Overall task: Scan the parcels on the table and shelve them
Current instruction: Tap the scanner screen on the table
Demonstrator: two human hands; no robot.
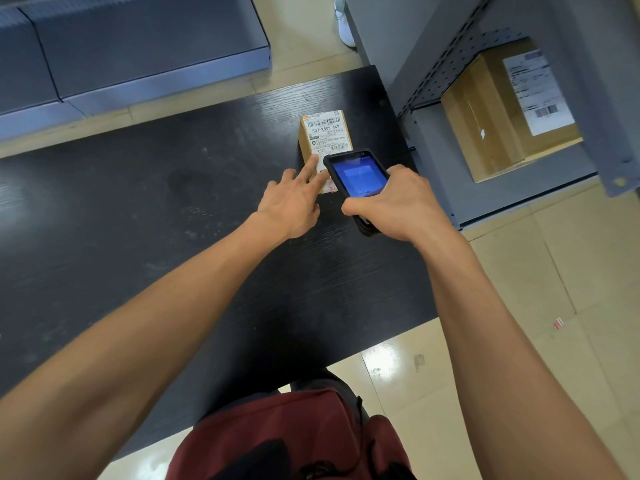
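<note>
A small cardboard parcel (323,135) with a white barcode label lies on the black table (138,220), near its far right end. My left hand (292,199) reaches to it with fingers spread, the fingertips resting on the label's near edge. My right hand (391,206) grips a black handheld scanner (356,178) with a lit blue screen, held just over the parcel's near right corner.
A grey metal shelf unit (519,199) stands to the right of the table, with a large cardboard box (498,116) on its lower shelf. Grey low units (138,46) run beyond the table. A person's white shoe (346,26) shows on the tiled floor.
</note>
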